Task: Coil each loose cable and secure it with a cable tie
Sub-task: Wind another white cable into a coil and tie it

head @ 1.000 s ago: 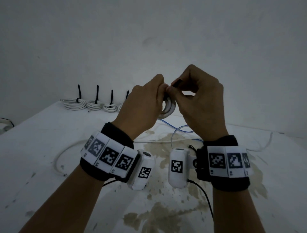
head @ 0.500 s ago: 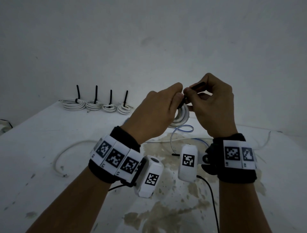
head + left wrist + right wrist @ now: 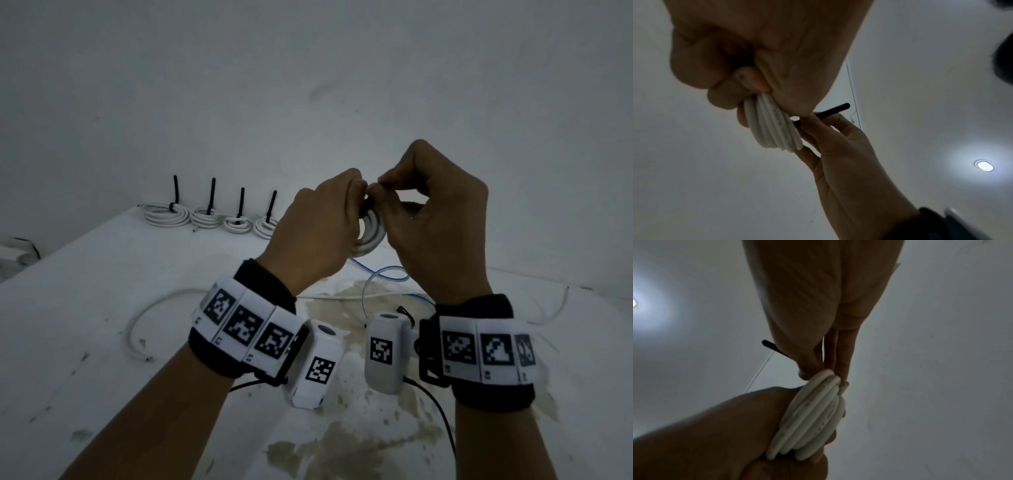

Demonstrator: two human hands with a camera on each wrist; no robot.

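A white cable coil (image 3: pixel 370 233) hangs in the air between both hands, above the table. My left hand (image 3: pixel 325 219) grips the coil (image 3: pixel 772 128) with fingers and thumb curled round its loops. My right hand (image 3: pixel 424 219) pinches a black cable tie (image 3: pixel 830 111) at the coil's top edge; the tie's free end (image 3: pixel 769 344) sticks out past the fingers. The coil (image 3: pixel 809 415) shows as several stacked loops in the right wrist view. A loose white cable (image 3: pixel 150 315) and a loose blue cable (image 3: pixel 383 277) lie on the table below.
Several white coils (image 3: pixel 209 216), each bound with an upright black tie, stand in a row at the table's far left by the wall. The white table (image 3: pixel 85 342) has brown stains near the middle. A black wire (image 3: pixel 442 418) trails from the right wrist.
Both hands and the coil dipped slightly right and down, then came back up. The tie's black end, seen above the right fingers earlier, is now hidden in the head view.
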